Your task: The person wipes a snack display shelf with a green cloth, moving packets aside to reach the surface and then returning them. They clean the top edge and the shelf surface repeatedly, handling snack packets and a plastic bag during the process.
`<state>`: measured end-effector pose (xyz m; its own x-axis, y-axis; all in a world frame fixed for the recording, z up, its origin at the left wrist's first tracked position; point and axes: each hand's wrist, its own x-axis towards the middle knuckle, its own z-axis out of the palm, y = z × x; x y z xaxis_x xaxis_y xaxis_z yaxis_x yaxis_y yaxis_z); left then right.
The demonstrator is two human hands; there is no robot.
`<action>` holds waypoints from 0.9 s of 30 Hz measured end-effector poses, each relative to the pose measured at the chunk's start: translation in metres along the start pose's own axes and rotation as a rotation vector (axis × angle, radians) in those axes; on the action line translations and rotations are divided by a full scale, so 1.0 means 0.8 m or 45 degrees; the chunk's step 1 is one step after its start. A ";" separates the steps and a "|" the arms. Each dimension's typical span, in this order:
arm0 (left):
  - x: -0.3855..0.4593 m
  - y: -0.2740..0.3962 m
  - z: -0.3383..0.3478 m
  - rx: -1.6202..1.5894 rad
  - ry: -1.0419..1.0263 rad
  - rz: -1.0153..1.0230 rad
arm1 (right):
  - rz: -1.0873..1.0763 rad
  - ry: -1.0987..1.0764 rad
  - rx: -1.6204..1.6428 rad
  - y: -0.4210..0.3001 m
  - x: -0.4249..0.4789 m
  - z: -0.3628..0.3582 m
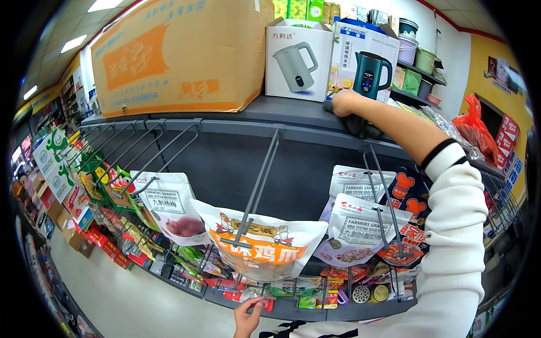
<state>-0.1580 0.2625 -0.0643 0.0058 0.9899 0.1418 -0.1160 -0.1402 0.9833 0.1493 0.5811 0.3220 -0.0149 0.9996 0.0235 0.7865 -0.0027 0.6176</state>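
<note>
At the front edge of the dark top shelf [291, 110], my right hand [347, 104] is closed around a dark, cloth-like item [361, 128]. Part of it hangs below the edge; what it is exactly is unclear. Directly behind this hand stands an electric kettle box [344, 50] picturing a dark teal kettle. A white kettle box [296, 59] with a pale green kettle printed on it is to its left. Low in the picture is my left hand [247, 317], thumb and fingers close together. Small snack packets lie behind it, and I cannot tell whether it holds anything.
A large cardboard carton [177, 59] fills the shelf's left part. Metal display hooks [262, 169] jut towards me, carrying a chicken-feet snack bag [260, 241], a dried bayberry pouch [173, 207] and other pouches [359, 230]. A red plastic bag [475, 126] lies at the right.
</note>
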 end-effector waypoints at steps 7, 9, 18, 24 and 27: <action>-0.003 0.005 -0.001 -0.016 0.116 -0.026 | -0.275 0.254 0.234 -0.107 0.060 -0.083; -0.009 0.005 -0.001 0.001 0.132 -0.024 | -0.394 0.288 0.289 -0.123 0.077 -0.098; -0.020 0.011 0.019 0.060 0.123 -0.012 | -0.847 0.358 0.420 -0.116 0.016 -0.102; -0.025 0.037 0.040 0.054 0.050 0.129 | -0.821 0.281 0.402 -0.064 -0.024 -0.068; -0.044 0.039 0.040 0.088 0.069 0.108 | -0.731 0.227 0.408 -0.031 -0.038 -0.044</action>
<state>-0.1300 0.2226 -0.0352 -0.0550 0.9738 0.2207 -0.0449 -0.2232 0.9737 0.1084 0.5495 0.3338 -0.5648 0.8201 -0.0921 0.7670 0.5629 0.3080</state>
